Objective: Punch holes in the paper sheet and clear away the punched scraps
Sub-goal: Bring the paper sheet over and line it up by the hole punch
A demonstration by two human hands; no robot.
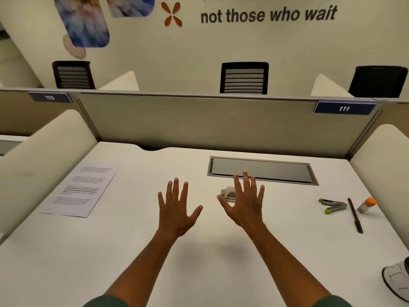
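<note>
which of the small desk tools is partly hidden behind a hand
The hole punch, behind the right hand; the stapler, pen and glue stick lie uncovered further right.

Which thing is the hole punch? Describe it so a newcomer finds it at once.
Start at the grey hatch sunk into the white desk. Just in front of its left end, partly behind the right hand, sits the hole punch. It is a squat metal block, unlike the slim stapler far right.

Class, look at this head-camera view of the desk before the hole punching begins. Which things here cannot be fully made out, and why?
- Hole punch: head view, largely hidden behind the right hand.
- Paper sheet: printed lines too small and blurred to read.
- White object: cut off by the right edge.
- Wall lettering: top line cut off by the upper edge.
</note>
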